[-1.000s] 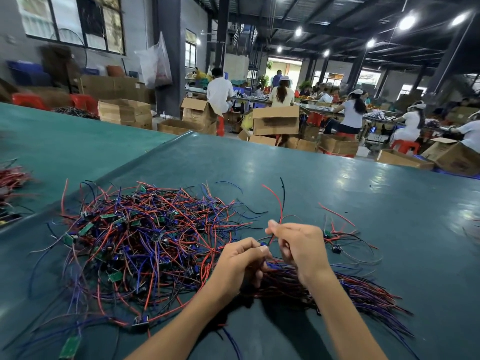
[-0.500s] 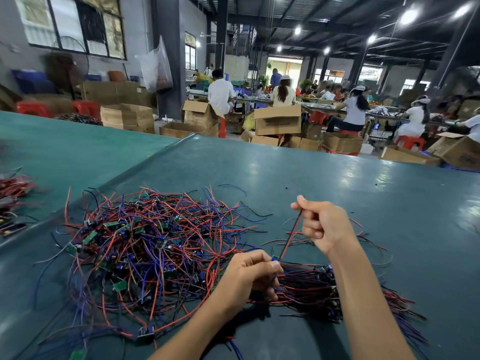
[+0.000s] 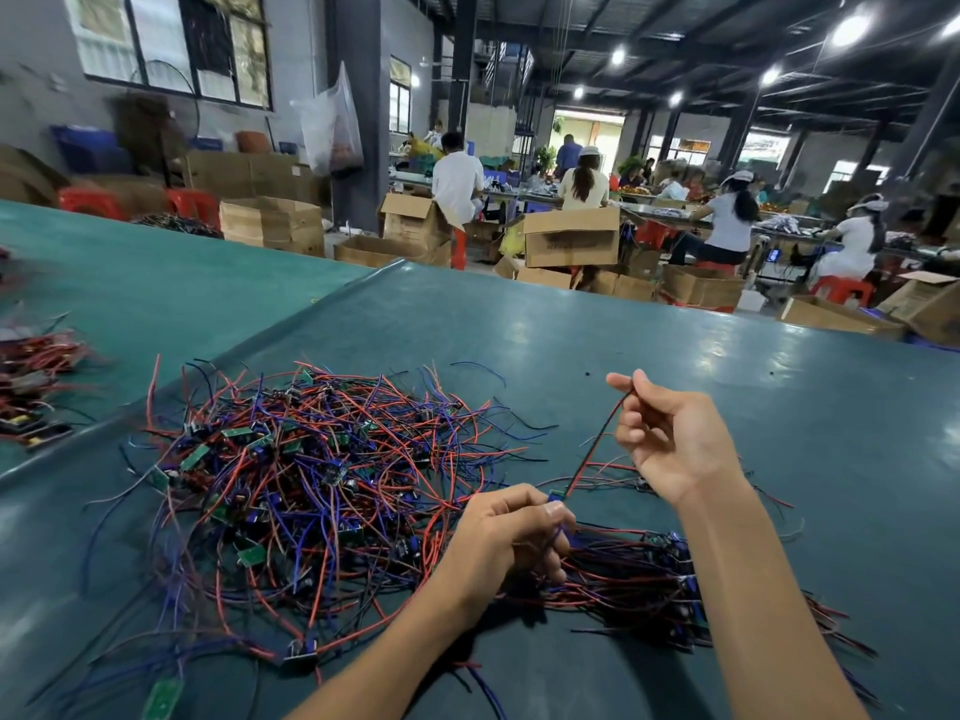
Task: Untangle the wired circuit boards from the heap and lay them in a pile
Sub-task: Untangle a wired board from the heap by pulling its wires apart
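Note:
A tangled heap (image 3: 322, 475) of small green circuit boards with red, blue and black wires lies left of centre on the green table (image 3: 571, 345). To its right, a flatter pile (image 3: 644, 579) of sorted boards with wires stretches toward the right. My left hand (image 3: 511, 537) pinches a small wired board (image 3: 557, 495) at the near end of that pile. My right hand (image 3: 670, 439) is raised above the table and pinches the far ends of that board's red and black wires (image 3: 597, 444), which run taut between the two hands.
A second green table (image 3: 130, 283) at the left holds another bunch of wires (image 3: 36, 366). A loose board (image 3: 163, 696) lies by the near edge. Cardboard boxes (image 3: 571, 236) and seated workers (image 3: 727, 220) fill the hall beyond the table.
My right hand has lifted up and to the right from beside the left hand, drawing the red and black wires out straight. The left hand has stayed at the pile.

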Demonstrator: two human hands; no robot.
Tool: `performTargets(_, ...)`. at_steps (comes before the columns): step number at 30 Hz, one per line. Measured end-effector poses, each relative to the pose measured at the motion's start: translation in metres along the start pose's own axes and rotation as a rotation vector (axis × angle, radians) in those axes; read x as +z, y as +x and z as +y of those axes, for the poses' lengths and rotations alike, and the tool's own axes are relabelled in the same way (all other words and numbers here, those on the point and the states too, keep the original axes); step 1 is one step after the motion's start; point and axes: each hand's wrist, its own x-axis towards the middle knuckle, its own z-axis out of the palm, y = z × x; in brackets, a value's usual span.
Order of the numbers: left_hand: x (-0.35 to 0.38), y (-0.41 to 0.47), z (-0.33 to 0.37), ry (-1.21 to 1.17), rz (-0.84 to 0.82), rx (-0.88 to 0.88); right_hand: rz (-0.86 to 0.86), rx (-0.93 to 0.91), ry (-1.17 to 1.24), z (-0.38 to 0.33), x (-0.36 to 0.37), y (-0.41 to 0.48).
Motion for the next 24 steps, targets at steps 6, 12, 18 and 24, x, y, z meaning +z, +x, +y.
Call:
performTargets(6,0.001,0.001,-0.002,-0.124,0.078,0.046,-0.03,-0.026,-0.054,0.005,0.007,-0.005)
performTargets(12,-0.002,0.007,0.003,-0.366,0.163,0.079,-0.168,-0.044,-0.62,0.016,0.021,-0.017)
performTargets(18,-0.002,0.007,0.002,-0.312,0.146,0.116,-0.465,0.075,-0.89,0.028,0.031,-0.027)
performTargets(24,-0.002,0.01,-0.006,-0.254,0.218,0.102,-0.477,0.113,-0.905,0.025,0.024,-0.028)
